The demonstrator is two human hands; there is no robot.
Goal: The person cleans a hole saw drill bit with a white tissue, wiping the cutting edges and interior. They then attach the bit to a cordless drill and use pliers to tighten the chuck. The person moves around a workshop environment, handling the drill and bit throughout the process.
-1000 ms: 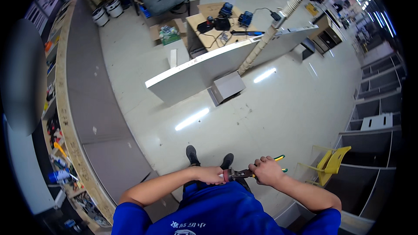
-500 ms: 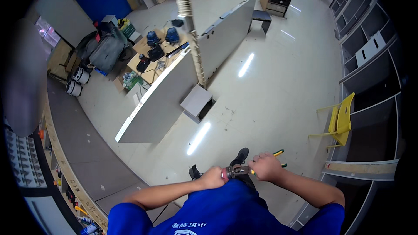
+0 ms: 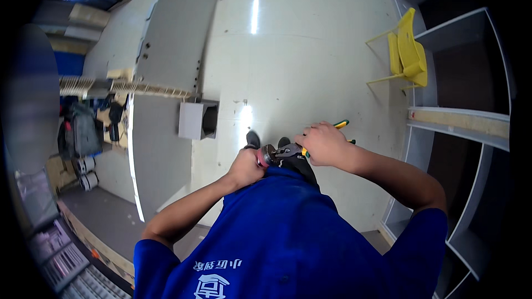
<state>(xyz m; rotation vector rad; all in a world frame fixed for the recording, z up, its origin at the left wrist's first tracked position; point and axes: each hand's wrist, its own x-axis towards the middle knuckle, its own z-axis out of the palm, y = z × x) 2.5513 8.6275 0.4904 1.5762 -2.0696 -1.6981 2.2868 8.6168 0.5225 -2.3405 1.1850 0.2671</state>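
Just in front of my waist, my left hand (image 3: 246, 167) is closed around a short round object (image 3: 267, 155) with a reddish body and a dark metal end; its exact kind is unclear. My right hand (image 3: 324, 143) grips a pair of pliers (image 3: 287, 150) by their green and yellow handles, which stick out past the fist. The jaws point left and meet the metal end of the round object, near its middle. Whether they bite on something there is too small to tell. Below the hands show my dark shoes (image 3: 252, 139) on the floor.
A long grey panel (image 3: 166, 50) stands upright to the left, with a grey box (image 3: 191, 120) at its base and a rope-wrapped pole (image 3: 149, 89) across it. At right are a yellow chair (image 3: 410, 50) and open grey cabinets (image 3: 463, 36). Bags and tools crowd the far left.
The view has swung right and downward, so the panel and box sit farther left and the chair higher. Both hands keep their hold, and the pliers still meet the round object.
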